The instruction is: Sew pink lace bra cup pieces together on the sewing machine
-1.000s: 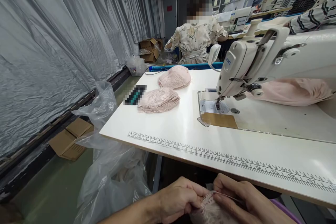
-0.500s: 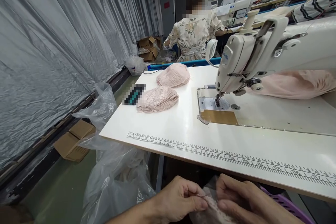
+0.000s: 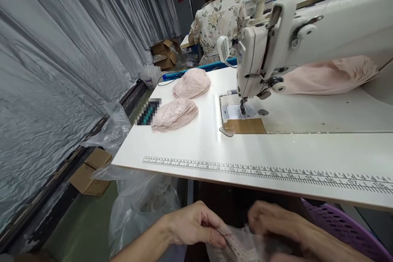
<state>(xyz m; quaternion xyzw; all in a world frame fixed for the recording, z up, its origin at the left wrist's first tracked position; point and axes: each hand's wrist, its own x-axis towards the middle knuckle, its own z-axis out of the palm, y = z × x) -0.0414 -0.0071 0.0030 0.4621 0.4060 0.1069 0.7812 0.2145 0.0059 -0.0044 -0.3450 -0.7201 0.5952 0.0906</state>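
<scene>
Below the table's front edge, my left hand (image 3: 195, 225) pinches a pink lace piece (image 3: 242, 245) between thumb and fingers. My right hand (image 3: 276, 223), slightly blurred, grips the same piece from the right. Both hands sit low, in front of the white sewing table (image 3: 196, 143). A white sewing machine (image 3: 276, 37) stands on the table, its needle (image 3: 243, 108) over the plate. Two stacks of pink lace pieces (image 3: 176, 114) (image 3: 192, 83) lie at the table's left.
A clear plastic bag (image 3: 138, 200) hangs at the table's left corner. A purple basket (image 3: 344, 225) sits lower right. Pink fabric (image 3: 325, 75) lies behind the machine. Cardboard boxes (image 3: 90, 168) rest on the floor by plastic sheeting. A person in a floral dress (image 3: 216, 24) works beyond.
The view has tipped down and shifted, so the table and machine sit higher and further left. My hands stay together on the lace piece, the right one moving slightly.
</scene>
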